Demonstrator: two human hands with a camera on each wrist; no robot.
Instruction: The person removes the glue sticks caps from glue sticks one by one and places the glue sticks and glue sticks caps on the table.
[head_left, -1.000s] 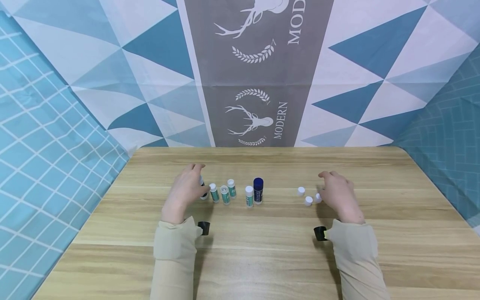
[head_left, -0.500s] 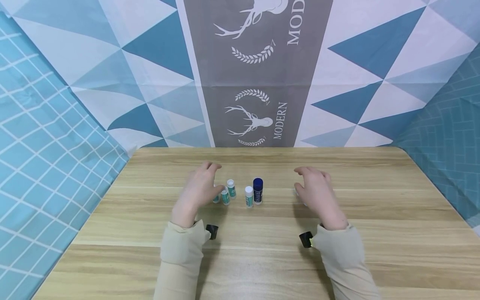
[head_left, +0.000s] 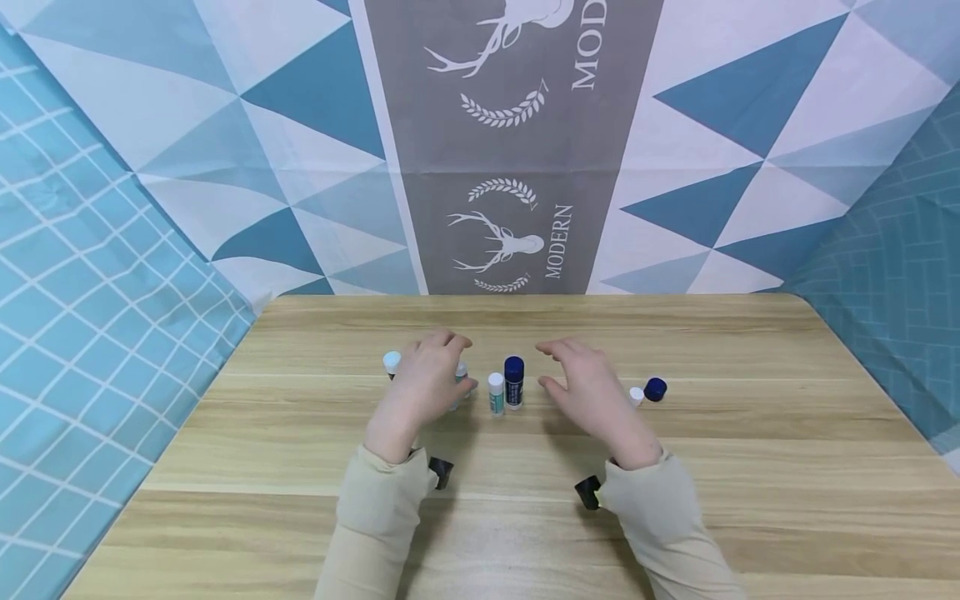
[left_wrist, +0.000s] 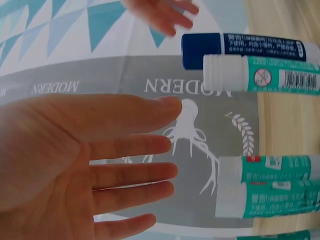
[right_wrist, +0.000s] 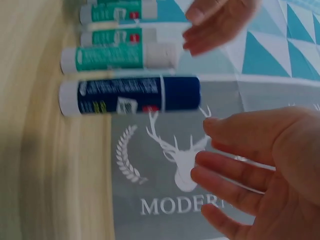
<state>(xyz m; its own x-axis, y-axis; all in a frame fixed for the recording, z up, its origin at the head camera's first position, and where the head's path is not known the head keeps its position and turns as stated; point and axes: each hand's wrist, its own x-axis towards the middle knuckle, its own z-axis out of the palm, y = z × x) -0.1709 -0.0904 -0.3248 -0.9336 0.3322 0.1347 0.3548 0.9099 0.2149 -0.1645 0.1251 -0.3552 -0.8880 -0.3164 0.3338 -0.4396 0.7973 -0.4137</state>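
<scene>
A dark blue glue stick (head_left: 513,385) stands upright on the table, with a green glue stick (head_left: 497,396) with a white cap close at its left. My left hand (head_left: 426,382) hovers over more green glue sticks (left_wrist: 280,200), partly covering them in the head view; its fingers are spread and hold nothing. To the right of the blue stick, my right hand (head_left: 588,396) is held in the air, fingers loosely bent, thumb apart, nothing in it. In the right wrist view, the blue glue stick lies just beyond these fingertips.
Behind the right hand lie a small white cap (head_left: 636,396) and a dark blue cap (head_left: 656,389). Another glue stick with a pale cap (head_left: 392,362) shows left of the left hand. A patterned cloth (head_left: 510,150) hangs behind the wooden table (head_left: 510,533).
Both hands have moved inward toward the middle, the left one rightward and the right one leftward. The blue cap and the pale-capped stick have come into sight; nothing was picked up.
</scene>
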